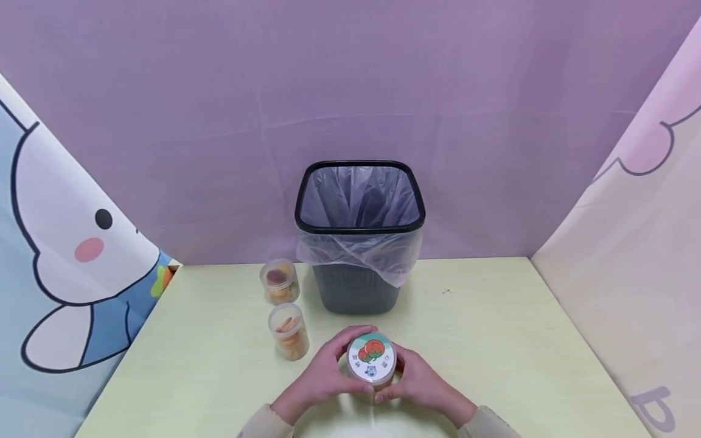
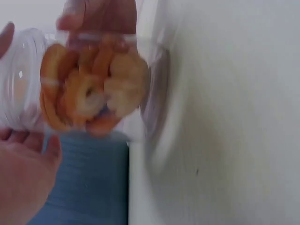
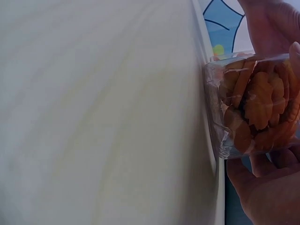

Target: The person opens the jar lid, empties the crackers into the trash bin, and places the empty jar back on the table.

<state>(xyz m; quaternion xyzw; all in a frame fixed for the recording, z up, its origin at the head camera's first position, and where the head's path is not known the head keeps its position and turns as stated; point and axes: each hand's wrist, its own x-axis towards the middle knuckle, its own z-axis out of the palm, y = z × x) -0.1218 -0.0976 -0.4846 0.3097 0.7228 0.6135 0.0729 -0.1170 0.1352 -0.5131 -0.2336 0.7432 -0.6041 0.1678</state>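
A clear plastic jar [image 1: 371,359] stands at the front of the table, its round lid carrying a green and white label with red tomatoes. Orange-brown, wavy-edged biscuits [image 3: 259,101] fill much of it; they also show blurred through the wall in the left wrist view. My left hand [image 1: 328,368] curves round the jar's left side, thumb at the near edge. From the right, my right hand [image 1: 418,380] grips the same jar, its thumb close to the left one. Parts of the fingers behind the jar are hidden.
Two more clear jars with orange-brown pieces, a farther one [image 1: 279,283] and a nearer one [image 1: 289,333], stand to the left. Behind them at centre is a dark bin [image 1: 356,292] with a black rim and plastic liner. Printed cloth walls [image 1: 219,152] border the table.
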